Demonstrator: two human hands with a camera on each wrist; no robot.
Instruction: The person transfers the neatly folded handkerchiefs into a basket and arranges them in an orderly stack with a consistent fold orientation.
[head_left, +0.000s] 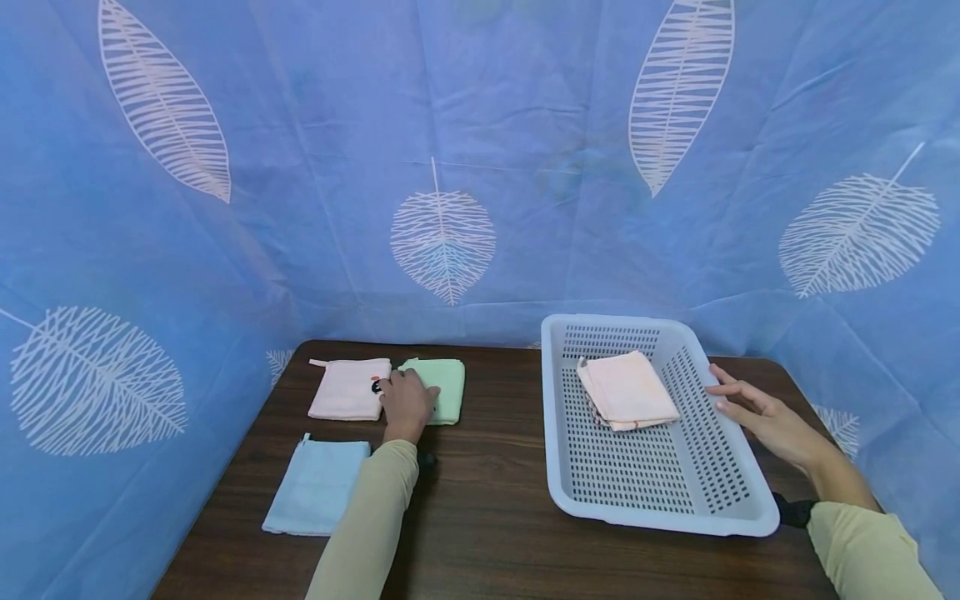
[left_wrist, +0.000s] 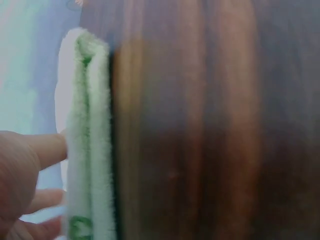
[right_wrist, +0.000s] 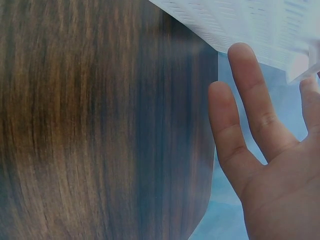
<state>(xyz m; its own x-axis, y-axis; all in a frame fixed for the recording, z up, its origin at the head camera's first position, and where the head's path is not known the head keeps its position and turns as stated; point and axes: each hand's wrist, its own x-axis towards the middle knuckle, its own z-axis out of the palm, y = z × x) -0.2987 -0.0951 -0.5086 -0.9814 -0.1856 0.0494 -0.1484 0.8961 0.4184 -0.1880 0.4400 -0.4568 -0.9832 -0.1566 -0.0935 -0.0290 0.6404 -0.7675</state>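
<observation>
Left hand [head_left: 406, 404] covers part of green towel [head_left: 442, 388]; pink towel [head_left: 349, 388] print half hidden; left wrist view blurred.

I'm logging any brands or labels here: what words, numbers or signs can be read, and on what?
No readable text in any view.
Pink towel: a small red and black mark beside the left hand, too small to read.
Green towel: a green mark at the lower edge, blurred.
Basket and its folded towel: no lettering visible.
</observation>
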